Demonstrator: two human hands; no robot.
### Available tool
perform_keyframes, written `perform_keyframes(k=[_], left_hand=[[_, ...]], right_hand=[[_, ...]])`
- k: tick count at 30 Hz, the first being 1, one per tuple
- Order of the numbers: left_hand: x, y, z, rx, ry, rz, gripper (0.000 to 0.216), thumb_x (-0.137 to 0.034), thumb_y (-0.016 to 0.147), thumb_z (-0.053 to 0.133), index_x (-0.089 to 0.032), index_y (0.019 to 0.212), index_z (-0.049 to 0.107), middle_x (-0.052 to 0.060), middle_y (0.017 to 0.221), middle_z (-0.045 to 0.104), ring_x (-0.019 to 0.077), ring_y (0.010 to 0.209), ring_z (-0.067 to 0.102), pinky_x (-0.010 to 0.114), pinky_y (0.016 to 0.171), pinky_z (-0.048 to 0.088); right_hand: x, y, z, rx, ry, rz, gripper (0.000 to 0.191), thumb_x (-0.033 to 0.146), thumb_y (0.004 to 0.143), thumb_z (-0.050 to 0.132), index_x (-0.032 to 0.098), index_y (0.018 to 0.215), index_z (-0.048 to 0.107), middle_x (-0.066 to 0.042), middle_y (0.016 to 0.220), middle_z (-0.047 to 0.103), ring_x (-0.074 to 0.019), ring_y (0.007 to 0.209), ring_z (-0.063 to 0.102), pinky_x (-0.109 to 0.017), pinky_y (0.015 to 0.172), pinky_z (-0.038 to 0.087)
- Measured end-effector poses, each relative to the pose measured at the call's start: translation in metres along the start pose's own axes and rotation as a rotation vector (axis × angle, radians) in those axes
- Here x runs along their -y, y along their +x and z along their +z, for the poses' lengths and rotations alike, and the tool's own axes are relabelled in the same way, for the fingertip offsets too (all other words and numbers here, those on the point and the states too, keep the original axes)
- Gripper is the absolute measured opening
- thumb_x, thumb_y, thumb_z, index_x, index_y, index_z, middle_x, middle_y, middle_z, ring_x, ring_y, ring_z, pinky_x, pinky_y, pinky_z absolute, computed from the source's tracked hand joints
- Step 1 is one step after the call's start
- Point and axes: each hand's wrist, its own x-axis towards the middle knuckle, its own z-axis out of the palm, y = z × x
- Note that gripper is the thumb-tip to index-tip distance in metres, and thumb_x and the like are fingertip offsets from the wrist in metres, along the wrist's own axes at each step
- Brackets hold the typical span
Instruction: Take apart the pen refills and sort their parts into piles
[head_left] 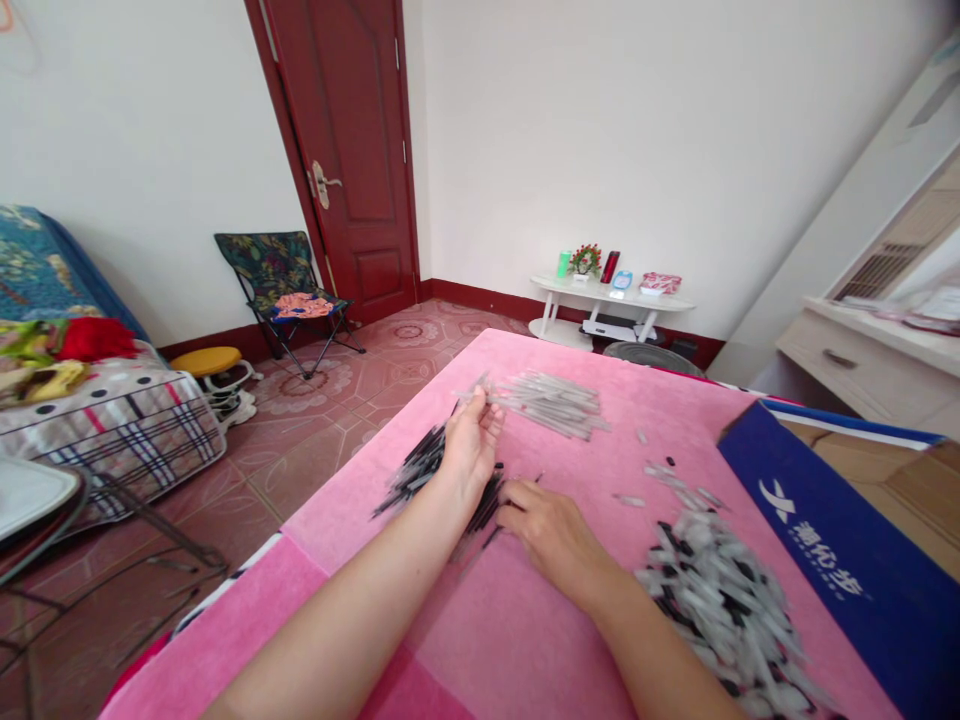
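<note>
My left hand is closed, thumb and fingers pinching a pale translucent tube that looks like a pen barrel. It is held by the left end of a pile of similar translucent tubes. Under and beside my left wrist lie many thin black sticks, like pen refills. My right hand is low over the cloth at the right edge of these sticks. Its fingers are curled together around what seems to be one thin black stick, partly hidden and blurred.
At right, a heap of small clear and black caps lies beside an open blue cardboard box. A few loose clear pieces are scattered on the pink tablecloth. Beyond stand a white side table and a folding chair.
</note>
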Motion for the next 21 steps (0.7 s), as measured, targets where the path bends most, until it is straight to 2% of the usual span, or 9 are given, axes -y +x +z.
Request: perform_keyframes(k=[3,5,7,10,13,17,21], left_hand=[[-0.001,-0.001,0.000,0.013,0.029,-0.033,0.002,-0.012,0.073,0.059,-0.011,0.074,0.058,0.000,0.060,0.058,0.0043,0.049,0.055,0.013,0.049,0.047],[-0.001,-0.003,-0.001,0.020,0.078,-0.078,0.006,-0.017,0.073,0.059,-0.011,0.075,0.058,0.000,0.060,0.058,0.0051,0.048,0.056,0.013,0.047,0.047],[-0.001,-0.004,-0.002,0.011,0.109,-0.111,0.009,-0.020,0.073,0.060,-0.012,0.076,0.059,0.000,0.059,0.058,0.0056,0.048,0.056,0.013,0.045,0.046],[0.004,-0.007,-0.002,0.004,0.068,-0.152,0.007,-0.018,0.073,0.060,-0.013,0.076,0.058,0.000,0.060,0.060,0.0056,0.050,0.057,0.013,0.048,0.047],[0.011,-0.012,0.000,0.018,0.004,-0.233,0.004,-0.017,0.074,0.059,-0.013,0.075,0.058,0.000,0.060,0.061,0.0066,0.052,0.058,0.014,0.051,0.048],[0.020,-0.024,0.003,0.014,-0.059,-0.324,0.003,-0.015,0.075,0.057,-0.013,0.074,0.058,0.001,0.061,0.062,0.0066,0.052,0.059,0.014,0.053,0.049],[0.025,-0.035,0.006,0.019,-0.077,-0.380,0.003,-0.016,0.076,0.057,-0.013,0.075,0.058,0.001,0.062,0.063,0.0067,0.052,0.059,0.014,0.054,0.050]], right_hand=[[-0.002,-0.003,-0.002,-0.080,0.062,-0.025,0.015,0.015,0.083,0.043,0.018,0.077,0.056,-0.003,0.081,0.056,-0.0133,0.079,0.050,-0.024,0.066,0.040],[-0.005,-0.006,-0.009,-0.245,0.169,0.016,0.013,0.015,0.083,0.043,0.017,0.082,0.056,-0.004,0.082,0.057,-0.0131,0.080,0.052,-0.025,0.071,0.042],[-0.007,-0.009,-0.023,-0.535,0.305,0.157,0.014,0.015,0.082,0.045,0.017,0.092,0.054,-0.004,0.085,0.058,-0.0130,0.080,0.054,-0.027,0.073,0.044],[-0.003,-0.009,-0.054,-1.017,0.512,0.444,0.029,0.017,0.080,0.049,0.017,0.109,0.047,-0.004,0.088,0.059,-0.0121,0.071,0.057,-0.026,0.062,0.048],[0.005,-0.007,-0.083,-1.303,0.595,0.551,0.030,0.020,0.076,0.055,0.015,0.105,0.049,-0.004,0.085,0.060,-0.0108,0.061,0.058,-0.025,0.053,0.049],[0.012,-0.006,-0.101,-1.460,0.591,0.561,0.026,0.020,0.073,0.060,0.013,0.095,0.050,-0.004,0.081,0.061,-0.0120,0.057,0.059,-0.029,0.054,0.052],[0.010,-0.007,-0.100,-1.472,0.567,0.558,0.026,0.021,0.072,0.061,0.013,0.093,0.050,-0.005,0.080,0.062,-0.0134,0.058,0.061,-0.031,0.056,0.053]])
